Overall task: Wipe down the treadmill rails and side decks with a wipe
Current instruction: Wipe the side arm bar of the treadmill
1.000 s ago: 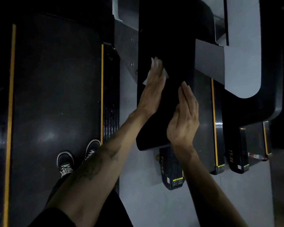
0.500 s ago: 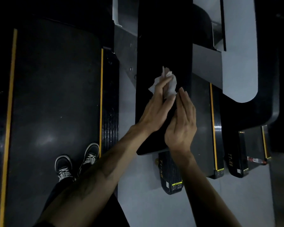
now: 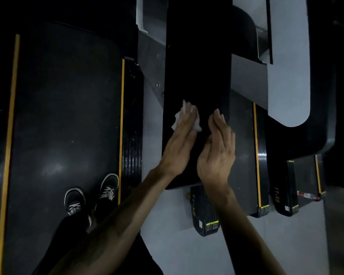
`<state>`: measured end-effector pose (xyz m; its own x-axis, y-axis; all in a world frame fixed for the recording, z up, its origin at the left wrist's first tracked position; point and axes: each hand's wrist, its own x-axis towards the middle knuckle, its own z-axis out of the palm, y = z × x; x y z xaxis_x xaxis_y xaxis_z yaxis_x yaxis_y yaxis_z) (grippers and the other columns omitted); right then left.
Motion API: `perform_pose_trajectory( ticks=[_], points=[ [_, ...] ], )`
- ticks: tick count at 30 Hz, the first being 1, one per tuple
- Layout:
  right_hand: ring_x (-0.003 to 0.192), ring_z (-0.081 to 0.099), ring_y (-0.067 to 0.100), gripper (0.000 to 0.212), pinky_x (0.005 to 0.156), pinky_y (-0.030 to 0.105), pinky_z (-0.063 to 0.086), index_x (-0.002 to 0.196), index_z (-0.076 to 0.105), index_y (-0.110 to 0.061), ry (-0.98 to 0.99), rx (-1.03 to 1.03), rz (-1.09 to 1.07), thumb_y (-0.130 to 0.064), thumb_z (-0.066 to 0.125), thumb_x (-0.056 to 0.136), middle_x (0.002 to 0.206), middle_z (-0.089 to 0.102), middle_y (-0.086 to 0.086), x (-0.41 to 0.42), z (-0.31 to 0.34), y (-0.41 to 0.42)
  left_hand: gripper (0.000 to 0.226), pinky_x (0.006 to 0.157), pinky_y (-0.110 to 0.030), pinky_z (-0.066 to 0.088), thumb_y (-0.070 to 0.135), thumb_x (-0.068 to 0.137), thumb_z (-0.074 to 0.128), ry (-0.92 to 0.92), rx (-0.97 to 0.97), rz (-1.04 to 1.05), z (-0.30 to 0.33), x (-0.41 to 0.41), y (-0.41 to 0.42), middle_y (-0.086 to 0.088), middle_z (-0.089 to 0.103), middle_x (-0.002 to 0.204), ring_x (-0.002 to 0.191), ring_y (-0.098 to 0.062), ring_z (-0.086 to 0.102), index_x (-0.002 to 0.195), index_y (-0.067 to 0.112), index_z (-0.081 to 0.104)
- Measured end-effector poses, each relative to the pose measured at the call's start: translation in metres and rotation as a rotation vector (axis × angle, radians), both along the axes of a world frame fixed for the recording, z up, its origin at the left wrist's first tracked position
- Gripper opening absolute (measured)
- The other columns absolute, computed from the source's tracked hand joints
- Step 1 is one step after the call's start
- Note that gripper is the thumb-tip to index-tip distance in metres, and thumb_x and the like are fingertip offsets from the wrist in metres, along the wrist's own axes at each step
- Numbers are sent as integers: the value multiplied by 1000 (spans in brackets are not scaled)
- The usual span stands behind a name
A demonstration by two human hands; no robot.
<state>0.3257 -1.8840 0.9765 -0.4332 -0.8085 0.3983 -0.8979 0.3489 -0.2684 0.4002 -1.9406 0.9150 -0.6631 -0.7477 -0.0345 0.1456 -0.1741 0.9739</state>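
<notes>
Left hand [image 3: 180, 143] lies flat with straight fingers, pressing a white wipe [image 3: 178, 118] onto the black treadmill rail [image 3: 197, 56]. Right hand [image 3: 216, 149] is just beside it, relaxed, gripping nothing, probably resting on the rail, too dark to tell.

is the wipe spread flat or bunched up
Bunched up: the wipe shows as crumpled white folds poking out around the left hand, which presses it on the black rail.
</notes>
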Motion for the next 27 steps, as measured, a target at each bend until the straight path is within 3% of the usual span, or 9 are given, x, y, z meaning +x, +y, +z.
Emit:
perform_pose_trajectory(
  ticks=[7, 10, 16, 21, 24, 27],
  points=[
    [139, 48, 25, 53, 113, 43, 42, 143, 54, 4, -26, 76, 16, -1, 36, 94, 152, 51, 14, -2, 7, 1, 57, 130, -47, 1, 31, 111, 23, -3, -109, -3, 12, -24, -46, 5, -4, 171, 158, -10, -5, 163, 16, 8],
    [140, 47, 30, 51, 113, 46, 41, 147, 49, 3, 8, 138, 22, -5, 38, 99, 156, 46, 14, -2, 9, 0, 60, 130, -48, 1, 39, 110, 19, -32, -45, 10, 8, -33, -73, 4, -6, 173, 158, -9, -8, 165, 17, 7],
    [151, 34, 31, 57, 119, 50, 35, 153, 39, 5, 72, 280, 4, -9, 48, 98, 162, 35, 17, 0, 13, -8, 60, 130, -50, 1, 45, 111, 25, -35, 146, 0, -16, -24, -58, 17, -4, 171, 157, -3, -8, 165, 30, 5],
    [154, 28, 30, 61, 123, 45, 31, 154, 36, 5, 120, 304, -1, -8, 55, 97, 165, 31, 17, -10, 17, -46, 53, 128, -59, 3, 18, 111, 25, 53, 49, 34, -16, -15, -28, -9, 11, 172, 160, -24, 4, 161, 2, 18],
    [152, 31, 33, 56, 122, 46, 32, 152, 39, 7, 173, 271, 11, -10, 51, 99, 162, 35, 21, -18, 15, -67, 51, 130, -49, 4, 19, 111, 25, 71, 36, 8, -4, -20, -38, -9, 11, 171, 160, -21, 5, 160, 4, 23],
    [153, 29, 33, 60, 124, 47, 29, 152, 39, 7, 173, 264, 23, -8, 55, 95, 162, 35, 21, -25, 14, -77, 52, 126, -20, 2, 24, 113, 20, 8, 66, -48, 12, -25, -69, 0, 5, 173, 159, -10, -1, 163, 13, 19]
  ],
)
